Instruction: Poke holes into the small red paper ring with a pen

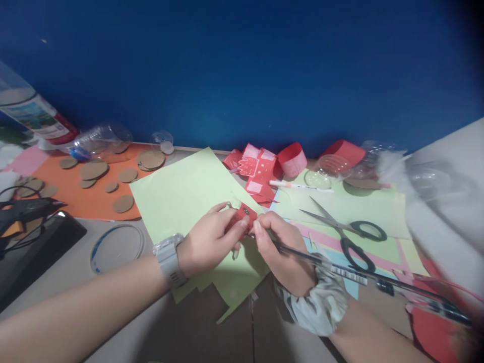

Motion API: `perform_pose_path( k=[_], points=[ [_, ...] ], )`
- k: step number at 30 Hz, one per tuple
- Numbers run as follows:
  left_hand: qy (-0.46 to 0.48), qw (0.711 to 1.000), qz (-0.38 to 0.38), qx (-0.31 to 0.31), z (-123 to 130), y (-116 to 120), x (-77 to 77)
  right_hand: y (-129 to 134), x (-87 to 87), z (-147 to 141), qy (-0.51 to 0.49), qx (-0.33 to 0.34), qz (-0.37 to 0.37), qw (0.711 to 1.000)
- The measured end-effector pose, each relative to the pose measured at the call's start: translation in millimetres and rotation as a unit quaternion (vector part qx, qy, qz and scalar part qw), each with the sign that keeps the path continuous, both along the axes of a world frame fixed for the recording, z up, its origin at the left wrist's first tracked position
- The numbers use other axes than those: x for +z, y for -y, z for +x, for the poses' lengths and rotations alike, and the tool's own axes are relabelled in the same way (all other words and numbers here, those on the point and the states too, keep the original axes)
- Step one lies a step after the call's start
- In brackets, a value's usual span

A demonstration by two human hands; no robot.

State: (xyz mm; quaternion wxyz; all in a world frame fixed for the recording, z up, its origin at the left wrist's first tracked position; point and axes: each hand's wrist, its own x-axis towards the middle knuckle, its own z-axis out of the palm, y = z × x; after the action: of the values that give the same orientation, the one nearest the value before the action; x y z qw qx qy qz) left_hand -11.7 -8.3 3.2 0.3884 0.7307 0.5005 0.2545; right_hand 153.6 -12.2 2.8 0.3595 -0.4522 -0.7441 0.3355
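My left hand (206,239) is closed on a small folded red paper piece (250,214) with a dark, eye-like spot. Fingers of my right hand (285,249) are pinched round a long, slim black pen (350,274) with a barcode label, its tip end meeting the red piece. The exact tip is hidden by my fingertips. Beneath both hands lies a pale green paper sheet (181,186) with a jagged cut lower edge. Just beyond them rests a red paper figure (260,166) with pink patches and white dots.
Black-handled scissors (342,232) lie spread on coloured papers at right, near a white marker (298,186). Cardboard discs (94,170) sit on orange paper (75,201) at left. A clear tape roll (117,247), plastic bottle (102,141) and black device (49,252) are also leftward. A blue wall (242,75) stands behind.
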Motion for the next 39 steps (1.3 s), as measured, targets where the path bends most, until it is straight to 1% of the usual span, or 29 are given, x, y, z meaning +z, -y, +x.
perform_pose_path(
  k=[7,10,13,15,17,19,21,24,25,28,33,36,39],
  points=[
    [0.022,1.000,0.004,0.003,0,0,-0.6,1,0.7,1,-0.004,0.046,-0.001,0.999],
    [0.080,0.996,-0.033,0.017,0,1,-0.9,3,-0.5,3,-0.039,0.026,-0.001,0.999],
    [0.164,0.983,-0.070,0.038,-1,2,-0.3,4,-4.2,6,-0.087,-0.012,0.022,0.996],
    [0.208,0.975,-0.059,0.050,-2,2,-0.6,3,-7.2,7,-0.112,-0.026,0.047,0.992],
    [0.229,0.971,-0.030,0.057,-2,2,-2.1,3,-9.8,7,-0.131,-0.029,0.065,0.989],
    [0.226,0.972,-0.009,0.060,-2,1,-4.0,2,-11.5,6,-0.145,-0.026,0.064,0.987],
    [0.209,0.976,-0.004,0.062,-2,0,-5.1,2,-12.1,6,-0.148,-0.027,0.051,0.987],
    [0.195,0.978,-0.020,0.065,-1,-1,-4.5,2,-11.2,5,-0.144,-0.040,0.038,0.988],
    [0.193,0.978,-0.026,0.075,-1,-1,-4.1,2,-10.6,5,-0.139,-0.042,0.030,0.989],
    [0.166,0.982,-0.031,0.086,-2,-1,-4.0,2,-8.8,5,-0.138,-0.038,0.015,0.990],
    [0.128,0.989,-0.035,0.070,-3,-1,-2.7,1,-7.0,5,-0.133,-0.040,-0.001,0.990],
    [0.124,0.990,-0.046,0.057,-2,0,-0.2,1,-6.5,5,-0.125,-0.049,-0.001,0.991],
    [0.147,0.988,-0.030,0.047,-1,1,0.6,1,-7.0,5,-0.127,-0.042,0.017,0.991]
  ],
)
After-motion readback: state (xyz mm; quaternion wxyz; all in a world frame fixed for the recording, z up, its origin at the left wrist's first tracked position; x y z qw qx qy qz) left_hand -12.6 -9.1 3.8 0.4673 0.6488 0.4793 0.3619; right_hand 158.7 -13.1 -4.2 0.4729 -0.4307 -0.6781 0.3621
